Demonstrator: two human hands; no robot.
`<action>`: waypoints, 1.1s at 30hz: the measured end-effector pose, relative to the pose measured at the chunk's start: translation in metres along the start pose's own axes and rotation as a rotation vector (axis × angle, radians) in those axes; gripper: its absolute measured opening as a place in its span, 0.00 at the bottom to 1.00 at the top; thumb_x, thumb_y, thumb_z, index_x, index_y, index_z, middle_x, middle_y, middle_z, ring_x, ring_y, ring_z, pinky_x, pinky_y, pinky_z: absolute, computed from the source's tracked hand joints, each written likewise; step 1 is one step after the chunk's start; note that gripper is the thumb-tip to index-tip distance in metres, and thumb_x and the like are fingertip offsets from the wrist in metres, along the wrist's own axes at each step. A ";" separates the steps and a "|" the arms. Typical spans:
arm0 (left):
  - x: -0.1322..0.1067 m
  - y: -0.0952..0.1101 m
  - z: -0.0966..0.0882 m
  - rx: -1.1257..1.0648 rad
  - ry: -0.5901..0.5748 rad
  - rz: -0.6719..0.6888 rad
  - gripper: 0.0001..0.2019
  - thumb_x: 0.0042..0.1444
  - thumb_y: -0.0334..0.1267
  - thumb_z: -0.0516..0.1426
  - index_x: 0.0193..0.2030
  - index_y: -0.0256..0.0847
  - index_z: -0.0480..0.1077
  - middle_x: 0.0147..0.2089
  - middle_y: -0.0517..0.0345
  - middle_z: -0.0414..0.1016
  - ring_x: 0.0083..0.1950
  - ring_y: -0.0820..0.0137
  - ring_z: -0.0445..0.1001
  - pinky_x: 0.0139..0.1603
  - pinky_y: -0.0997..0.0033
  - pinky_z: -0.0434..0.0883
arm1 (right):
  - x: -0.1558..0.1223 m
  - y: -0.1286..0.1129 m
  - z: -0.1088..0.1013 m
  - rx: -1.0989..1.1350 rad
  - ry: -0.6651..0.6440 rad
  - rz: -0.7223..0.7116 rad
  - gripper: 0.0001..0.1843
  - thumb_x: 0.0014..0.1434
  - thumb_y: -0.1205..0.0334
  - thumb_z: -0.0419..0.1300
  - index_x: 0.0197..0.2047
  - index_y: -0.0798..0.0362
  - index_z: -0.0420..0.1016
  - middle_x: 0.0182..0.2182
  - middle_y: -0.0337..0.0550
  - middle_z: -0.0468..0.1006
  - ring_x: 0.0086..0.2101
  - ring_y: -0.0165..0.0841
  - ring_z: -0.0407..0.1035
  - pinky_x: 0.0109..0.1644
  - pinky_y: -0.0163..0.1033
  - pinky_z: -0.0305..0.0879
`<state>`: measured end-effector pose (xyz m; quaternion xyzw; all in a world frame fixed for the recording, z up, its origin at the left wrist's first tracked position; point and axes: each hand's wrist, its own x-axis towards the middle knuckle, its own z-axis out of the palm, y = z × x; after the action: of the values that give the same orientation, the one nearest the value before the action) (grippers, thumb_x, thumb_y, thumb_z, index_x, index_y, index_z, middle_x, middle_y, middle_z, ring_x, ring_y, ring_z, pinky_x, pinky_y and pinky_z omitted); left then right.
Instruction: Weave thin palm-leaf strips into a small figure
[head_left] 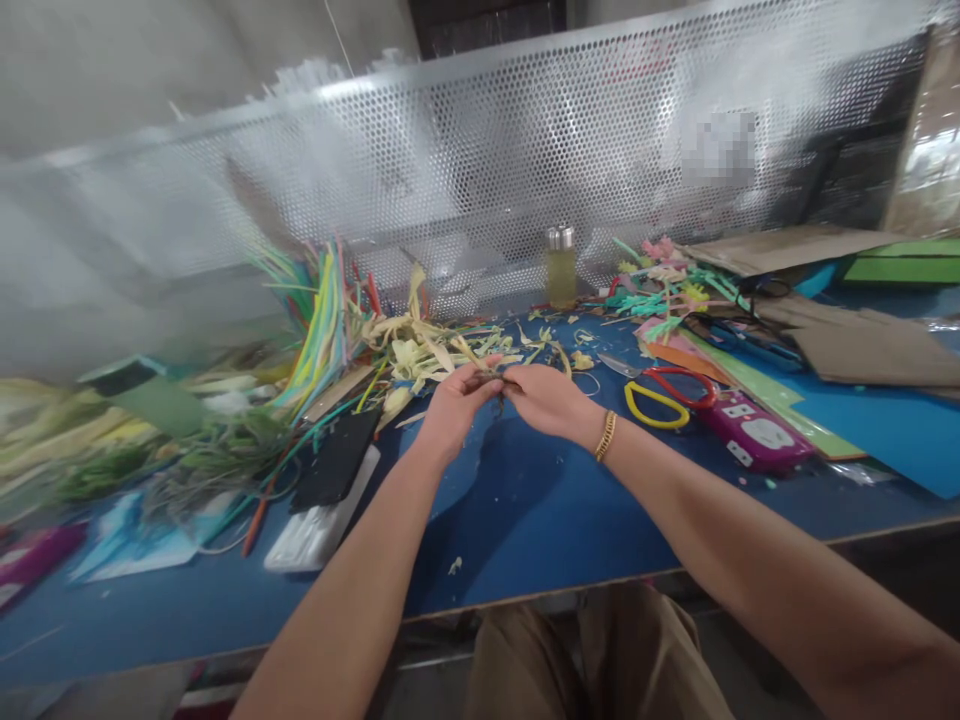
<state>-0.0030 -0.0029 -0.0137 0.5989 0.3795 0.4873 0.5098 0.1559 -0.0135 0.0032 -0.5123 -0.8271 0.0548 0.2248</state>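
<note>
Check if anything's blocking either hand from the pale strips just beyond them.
Nothing visible does: the pale strips lie just past the left hand and right hand, with no item between. Both hands pinch a small piece, mostly hidden in their grip.

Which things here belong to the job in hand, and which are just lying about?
Seemingly in use:
- small piece, mostly hidden, between the left hand and right hand
- pale strips beyond them, probably material

Probably just lying about:
- lidded bottle
- purple case
- blue face mask
</note>
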 end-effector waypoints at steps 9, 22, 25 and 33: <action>0.000 -0.002 0.002 0.061 0.054 0.004 0.13 0.45 0.43 0.66 0.37 0.40 0.75 0.30 0.58 0.77 0.32 0.73 0.72 0.36 0.73 0.66 | -0.005 -0.005 -0.007 -0.137 -0.048 -0.010 0.18 0.65 0.63 0.46 0.34 0.57 0.75 0.35 0.54 0.80 0.36 0.39 0.73 0.37 0.39 0.60; 0.010 -0.009 -0.005 0.009 0.027 -0.024 0.12 0.43 0.43 0.66 0.28 0.38 0.72 0.26 0.60 0.70 0.26 0.76 0.64 0.28 0.75 0.61 | -0.007 -0.015 -0.016 -0.152 -0.077 -0.044 0.19 0.65 0.63 0.45 0.34 0.57 0.76 0.36 0.51 0.79 0.37 0.35 0.71 0.37 0.36 0.58; 0.010 -0.009 -0.008 0.041 0.010 -0.023 0.13 0.45 0.43 0.65 0.24 0.37 0.69 0.23 0.61 0.66 0.22 0.78 0.58 0.23 0.75 0.54 | -0.008 -0.018 -0.017 -0.151 -0.110 -0.039 0.19 0.66 0.63 0.45 0.33 0.57 0.76 0.36 0.50 0.79 0.37 0.35 0.70 0.36 0.36 0.57; 0.008 -0.013 -0.013 -0.003 -0.066 -0.047 0.10 0.48 0.41 0.64 0.32 0.37 0.71 0.27 0.60 0.69 0.26 0.77 0.64 0.27 0.76 0.60 | -0.009 -0.014 -0.021 0.028 -0.134 -0.026 0.20 0.64 0.60 0.48 0.29 0.55 0.77 0.30 0.45 0.78 0.31 0.31 0.68 0.34 0.36 0.53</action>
<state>-0.0127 0.0108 -0.0252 0.6049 0.3758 0.4554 0.5342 0.1567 -0.0311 0.0241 -0.4937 -0.8459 0.0974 0.1768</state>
